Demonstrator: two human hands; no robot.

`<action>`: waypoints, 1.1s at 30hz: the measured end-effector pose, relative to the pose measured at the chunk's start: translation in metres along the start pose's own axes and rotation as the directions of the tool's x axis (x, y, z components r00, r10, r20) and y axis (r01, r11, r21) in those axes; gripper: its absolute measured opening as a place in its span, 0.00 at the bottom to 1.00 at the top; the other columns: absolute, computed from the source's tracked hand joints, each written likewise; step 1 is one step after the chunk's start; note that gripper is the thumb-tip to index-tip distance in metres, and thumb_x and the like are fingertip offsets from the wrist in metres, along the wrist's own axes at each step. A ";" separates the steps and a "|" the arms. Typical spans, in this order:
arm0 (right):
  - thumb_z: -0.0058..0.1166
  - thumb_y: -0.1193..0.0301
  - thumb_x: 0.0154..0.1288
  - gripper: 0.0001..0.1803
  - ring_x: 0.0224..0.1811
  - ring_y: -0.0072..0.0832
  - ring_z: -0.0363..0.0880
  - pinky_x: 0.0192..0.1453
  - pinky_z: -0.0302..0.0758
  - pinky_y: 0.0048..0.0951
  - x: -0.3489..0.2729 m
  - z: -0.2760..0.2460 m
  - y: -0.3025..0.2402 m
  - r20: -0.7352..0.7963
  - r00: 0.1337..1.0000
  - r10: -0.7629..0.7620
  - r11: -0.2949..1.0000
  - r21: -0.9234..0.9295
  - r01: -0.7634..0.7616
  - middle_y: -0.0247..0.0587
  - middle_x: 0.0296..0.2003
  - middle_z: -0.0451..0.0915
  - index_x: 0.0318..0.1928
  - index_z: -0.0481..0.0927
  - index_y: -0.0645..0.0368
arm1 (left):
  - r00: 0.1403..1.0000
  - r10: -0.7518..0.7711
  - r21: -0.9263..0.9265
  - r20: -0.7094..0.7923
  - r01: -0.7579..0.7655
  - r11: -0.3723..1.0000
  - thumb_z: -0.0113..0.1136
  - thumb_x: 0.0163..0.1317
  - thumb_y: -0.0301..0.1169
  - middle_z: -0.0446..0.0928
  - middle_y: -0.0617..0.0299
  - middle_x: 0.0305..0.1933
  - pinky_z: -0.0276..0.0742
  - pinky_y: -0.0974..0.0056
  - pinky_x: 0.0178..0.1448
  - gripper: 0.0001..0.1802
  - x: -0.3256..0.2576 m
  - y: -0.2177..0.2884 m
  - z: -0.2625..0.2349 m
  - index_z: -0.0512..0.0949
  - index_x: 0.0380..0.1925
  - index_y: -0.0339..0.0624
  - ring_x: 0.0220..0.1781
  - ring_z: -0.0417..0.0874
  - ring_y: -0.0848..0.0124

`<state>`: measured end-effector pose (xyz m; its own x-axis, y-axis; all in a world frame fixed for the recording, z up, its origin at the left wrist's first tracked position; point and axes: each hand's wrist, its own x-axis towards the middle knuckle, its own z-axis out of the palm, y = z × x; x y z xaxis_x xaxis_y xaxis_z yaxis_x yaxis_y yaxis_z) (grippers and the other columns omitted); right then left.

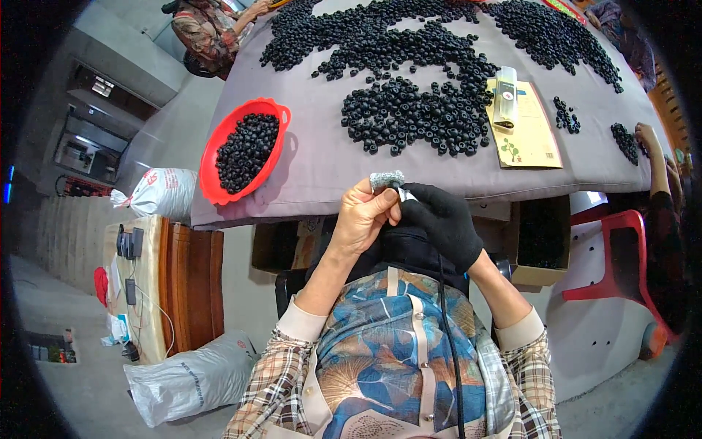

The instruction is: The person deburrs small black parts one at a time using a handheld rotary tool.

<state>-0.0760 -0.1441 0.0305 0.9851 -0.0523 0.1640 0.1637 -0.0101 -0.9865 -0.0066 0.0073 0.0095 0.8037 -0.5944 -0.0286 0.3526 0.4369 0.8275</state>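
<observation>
Pinching bare left hand [362,216]: grip closed, contents unclear
Speckled silver-grey tube [386,178]: short, rough-textured, at left fingertips
Black-gloved right hand [444,223]: grip grasping small shiny whitish piece [406,194]

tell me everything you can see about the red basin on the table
The red basin looks like plastic, with sloping sides and a loop handle at its far right. Looking oval from here, it stands open side up on the left front part of the grey cloth. It holds many small round black pieces, which hide its bottom.
</observation>
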 end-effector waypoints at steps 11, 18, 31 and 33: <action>0.52 0.69 0.60 0.11 0.32 0.21 0.77 0.39 0.73 0.25 -0.001 0.001 0.004 -0.018 0.998 -0.068 0.995 -0.080 0.067 0.37 0.30 0.80 0.43 0.78 0.60 | 1.000 -0.002 0.021 -0.015 0.003 1.000 0.55 0.60 0.26 0.75 0.65 0.24 0.68 0.77 0.25 0.08 -0.001 0.001 0.004 0.77 0.39 0.39 0.22 0.74 0.79; 0.52 0.67 0.61 0.13 0.34 0.28 0.80 0.38 0.74 0.28 -0.001 0.000 0.006 -0.003 0.996 -0.091 0.987 -0.133 0.090 0.43 0.33 0.81 0.45 0.77 0.59 | 1.000 0.017 0.054 -0.021 -0.016 0.998 0.55 0.59 0.26 0.74 0.66 0.24 0.66 0.77 0.25 0.08 -0.002 0.002 0.005 0.77 0.39 0.37 0.22 0.71 0.81; 0.52 0.66 0.61 0.14 0.35 0.31 0.80 0.39 0.74 0.28 -0.002 0.000 0.005 0.037 0.997 -0.073 0.987 -0.138 0.077 0.45 0.34 0.80 0.46 0.76 0.60 | 0.999 0.034 0.100 -0.021 -0.032 0.995 0.56 0.59 0.25 0.72 0.68 0.23 0.62 0.77 0.25 0.08 -0.008 0.008 0.011 0.77 0.38 0.35 0.21 0.68 0.81; 0.52 0.67 0.60 0.14 0.35 0.32 0.80 0.40 0.74 0.28 -0.002 -0.001 0.001 0.070 0.975 -0.211 0.948 -0.227 0.222 0.44 0.35 0.80 0.45 0.76 0.59 | 0.999 0.043 0.118 -0.029 -0.039 0.992 0.56 0.59 0.24 0.72 0.68 0.23 0.62 0.77 0.25 0.08 -0.008 0.009 0.012 0.77 0.38 0.35 0.21 0.67 0.81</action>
<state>-0.0782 -0.1450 0.0289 0.9295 0.0214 0.3683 0.3618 -0.2480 -0.8987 -0.0161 0.0079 0.0242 0.8316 -0.5553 -0.0097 0.2619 0.3768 0.8885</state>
